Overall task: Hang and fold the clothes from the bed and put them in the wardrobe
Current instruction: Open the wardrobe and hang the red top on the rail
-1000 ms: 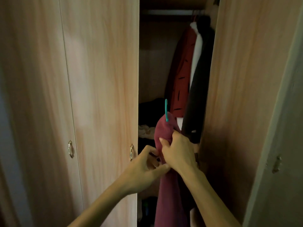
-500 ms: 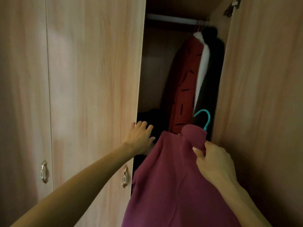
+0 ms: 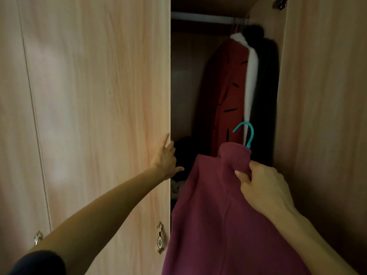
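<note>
the right hand (image 3: pixel 264 187) was closed on the maroon garment (image 3: pixel 214 225), thumb and fingers pinching a fold of the high collar just under its top edge. the teal hanger hook (image 3: pixel 247 133) stood up out of that collar, just above the hand and a little to its left, with its open end curling leftward. the rest of the garment spread down and to the left from the grip, covering the lower part of the wardrobe opening (image 3: pixel 188 86) and running out of the bottom of the view. it was held in front of the opening, well below the rail (image 3: pixel 206 17). the left hand (image 3: pixel 165 159) lay with straight fingers against the free edge of the left door (image 3: pixel 99 116), thumb sticking out towards the opening, gripping nothing. on the rail, pushed to the right, hung a red coat (image 3: pixel 228 92), a white piece (image 3: pixel 251 76) and a black garment (image 3: pixel 267 86). the door handle (image 3: pixel 160 238) had a pale oval plate with a dark mark too small to read.
</note>
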Tool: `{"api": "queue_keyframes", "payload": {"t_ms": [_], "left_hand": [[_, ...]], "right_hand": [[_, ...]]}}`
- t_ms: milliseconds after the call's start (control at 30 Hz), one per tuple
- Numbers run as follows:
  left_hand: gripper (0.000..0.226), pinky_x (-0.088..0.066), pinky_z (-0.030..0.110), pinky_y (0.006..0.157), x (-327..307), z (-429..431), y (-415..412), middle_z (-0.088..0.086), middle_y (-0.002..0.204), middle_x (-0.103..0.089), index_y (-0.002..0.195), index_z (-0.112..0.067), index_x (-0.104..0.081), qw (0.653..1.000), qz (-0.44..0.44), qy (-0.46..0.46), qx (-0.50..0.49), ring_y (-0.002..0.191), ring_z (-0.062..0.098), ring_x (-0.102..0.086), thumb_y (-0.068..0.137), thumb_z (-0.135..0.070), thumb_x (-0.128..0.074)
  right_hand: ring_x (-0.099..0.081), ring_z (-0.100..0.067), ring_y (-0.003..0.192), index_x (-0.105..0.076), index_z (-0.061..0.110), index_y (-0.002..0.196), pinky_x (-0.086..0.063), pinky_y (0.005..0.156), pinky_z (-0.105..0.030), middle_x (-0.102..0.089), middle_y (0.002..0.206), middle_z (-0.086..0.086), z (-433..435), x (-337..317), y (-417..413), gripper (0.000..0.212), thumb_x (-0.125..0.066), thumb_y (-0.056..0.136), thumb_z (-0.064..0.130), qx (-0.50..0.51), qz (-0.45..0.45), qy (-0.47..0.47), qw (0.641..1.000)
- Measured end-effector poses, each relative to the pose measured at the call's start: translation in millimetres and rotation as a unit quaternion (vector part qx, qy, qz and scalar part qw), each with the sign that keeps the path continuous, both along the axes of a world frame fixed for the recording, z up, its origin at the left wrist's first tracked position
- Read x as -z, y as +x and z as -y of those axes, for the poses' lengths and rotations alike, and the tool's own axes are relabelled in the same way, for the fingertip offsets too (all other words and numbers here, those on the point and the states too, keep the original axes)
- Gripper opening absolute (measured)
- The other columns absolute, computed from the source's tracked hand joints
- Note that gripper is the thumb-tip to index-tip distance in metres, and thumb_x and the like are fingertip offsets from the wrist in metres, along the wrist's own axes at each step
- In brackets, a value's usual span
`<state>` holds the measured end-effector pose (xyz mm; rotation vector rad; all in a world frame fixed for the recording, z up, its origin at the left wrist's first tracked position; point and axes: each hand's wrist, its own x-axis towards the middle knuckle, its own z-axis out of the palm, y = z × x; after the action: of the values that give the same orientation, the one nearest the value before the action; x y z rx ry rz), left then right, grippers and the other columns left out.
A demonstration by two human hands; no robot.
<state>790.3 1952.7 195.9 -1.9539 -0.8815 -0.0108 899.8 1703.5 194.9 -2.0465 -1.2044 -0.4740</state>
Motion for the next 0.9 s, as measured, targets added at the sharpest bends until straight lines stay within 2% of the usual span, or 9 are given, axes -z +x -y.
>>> {"api": "queue_keyframes", "payload": {"t_ms": [100, 233, 567, 767, 900], "left_hand": [[0.066, 0.018, 0.059, 0.109, 4.9, 9.4, -5.6, 0.007, 0.146, -0.04, 0.126, -0.019, -0.058, 1.0, -0.008, 0.001, -0.006, 0.144, 0.029, -0.01, 0.094, -0.064, -0.022], [0.061, 0.016, 0.056, 0.112, 5.3, 36.9, -21.8, 0.009, 0.149, -0.034, 0.13, -0.018, -0.056, 1.0, 0.012, 0.005, 0.008, 0.145, 0.03, -0.006, 0.094, -0.06, -0.029], [0.049, 0.022, 0.054, 0.105, 12.9, 152.7, -119.6, 0.009, 0.15, -0.033, 0.13, -0.019, -0.054, 0.999, 0.03, 0.014, -0.009, 0.145, 0.029, -0.003, 0.094, -0.049, -0.041], [0.048, 0.009, 0.055, 0.114, 14.9, 213.5, -202.9, 0.012, 0.155, -0.022, 0.133, -0.017, -0.047, 0.996, 0.071, -0.019, -0.043, 0.146, 0.029, 0.004, 0.096, -0.046, -0.038], [0.052, -0.005, 0.054, 0.116, 12.0, 245.4, -260.7, 0.009, 0.151, -0.028, 0.136, -0.017, -0.045, 0.988, 0.081, -0.035, -0.127, 0.146, 0.029, -0.004, 0.096, -0.049, -0.034]], "right_hand": [[-0.054, -0.008, 0.059, -0.051, 0.021, 0.079, -0.04, 0.051, -0.024, -0.054, 0.069, 0.007, 2.3, 0.8, -6.5, 0.021, -0.05, 0.095, 0.035, 0.0, -0.006, -0.007, 1.0], [-0.059, -0.012, 0.067, -0.053, 0.022, 0.086, -0.05, 0.064, -0.031, -0.054, 0.072, 0.009, 12.5, -1.3, -17.8, 0.019, -0.048, 0.095, 0.038, 0.002, 0.011, -0.017, 1.0], [-0.06, -0.018, 0.072, -0.057, 0.018, 0.088, -0.053, 0.07, -0.039, -0.059, 0.077, 0.003, 57.3, 2.1, -56.9, 0.024, -0.048, 0.094, 0.04, -0.068, 0.027, -0.011, 0.997], [-0.062, -0.022, 0.077, -0.058, 0.018, 0.089, -0.051, 0.073, -0.038, -0.062, 0.083, 0.0, 78.9, -3.8, -75.0, 0.024, -0.047, 0.095, 0.039, -0.091, 0.013, -0.012, 0.996], [-0.063, -0.026, 0.083, -0.058, 0.017, 0.092, -0.049, 0.071, -0.036, -0.064, 0.089, -0.002, 84.3, -5.8, -90.6, 0.024, -0.047, 0.095, 0.038, -0.102, 0.011, -0.015, 0.995]]}}
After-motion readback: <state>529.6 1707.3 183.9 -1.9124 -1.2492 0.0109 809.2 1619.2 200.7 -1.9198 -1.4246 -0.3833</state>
